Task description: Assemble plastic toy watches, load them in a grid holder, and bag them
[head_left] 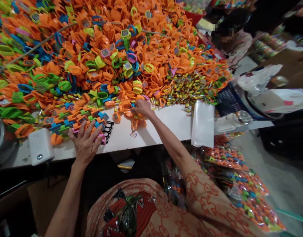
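Note:
Rows of plastic toy watches (75,118) in orange, blue, green and pink sit on a black grid rack (108,130) near the table's front edge. My left hand (84,141) rests on the front of these rows with its fingers spread. Farther right, my right hand (143,108) reaches to the edge of the big pile, its fingers bent together at the tips around a toy watch (133,106). Several loose orange toy watches (128,114) lie just beside and below that hand. Its fingertips partly hide what they grip.
A huge heap of toy watches (92,69) covers the table's back. Small yellow-and-red pieces (191,89) lie right. A white power bank (40,146), metal pot (3,141), clear plastic bags (203,123) and blue basket (231,100) border the table (171,123). Another person (237,46) sits back right.

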Available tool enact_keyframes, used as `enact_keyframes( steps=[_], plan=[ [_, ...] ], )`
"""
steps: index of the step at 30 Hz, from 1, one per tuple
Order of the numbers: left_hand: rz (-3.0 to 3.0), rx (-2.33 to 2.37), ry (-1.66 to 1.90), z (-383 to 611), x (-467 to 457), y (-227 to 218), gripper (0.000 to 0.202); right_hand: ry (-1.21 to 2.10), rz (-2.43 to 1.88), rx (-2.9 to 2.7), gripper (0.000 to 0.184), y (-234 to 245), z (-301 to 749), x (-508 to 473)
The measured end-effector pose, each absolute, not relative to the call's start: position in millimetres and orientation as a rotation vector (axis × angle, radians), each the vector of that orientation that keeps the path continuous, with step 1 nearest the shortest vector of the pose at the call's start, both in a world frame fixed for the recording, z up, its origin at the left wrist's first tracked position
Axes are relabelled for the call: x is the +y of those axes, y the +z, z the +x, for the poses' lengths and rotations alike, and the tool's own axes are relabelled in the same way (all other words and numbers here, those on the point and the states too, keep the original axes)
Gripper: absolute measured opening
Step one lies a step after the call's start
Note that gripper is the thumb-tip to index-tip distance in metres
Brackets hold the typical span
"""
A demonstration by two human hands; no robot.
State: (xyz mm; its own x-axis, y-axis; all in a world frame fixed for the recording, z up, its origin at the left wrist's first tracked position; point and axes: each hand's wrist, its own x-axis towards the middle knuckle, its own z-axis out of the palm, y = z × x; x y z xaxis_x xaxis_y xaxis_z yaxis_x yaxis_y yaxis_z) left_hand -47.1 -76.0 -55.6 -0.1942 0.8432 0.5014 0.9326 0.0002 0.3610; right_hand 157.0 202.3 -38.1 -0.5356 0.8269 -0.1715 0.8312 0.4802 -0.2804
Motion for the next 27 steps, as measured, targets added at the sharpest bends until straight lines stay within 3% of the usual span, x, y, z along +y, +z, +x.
enact_keyframes(
  steps=[7,21,24,27],
  plan=[
    [-1.926,-2.068,-0.970,-49.7,-78.5,-57.1,0.042,-0.671,1.678,2.837,0.026,-45.3,169.2,203.4],
    [-1.940,-2.047,-0.956,-54.1,-76.2,-60.1,0.044,-0.388,1.989,3.130,0.014,-32.8,235.5,232.8],
    [-1.940,-2.062,-0.954,-53.6,-76.1,-59.8,0.045,-0.720,2.024,3.171,0.011,-28.1,240.5,224.3],
    [-1.933,-2.094,-0.979,-52.3,-76.1,-59.2,0.044,-1.255,1.834,3.059,0.023,-28.4,240.5,191.6]
  ],
)
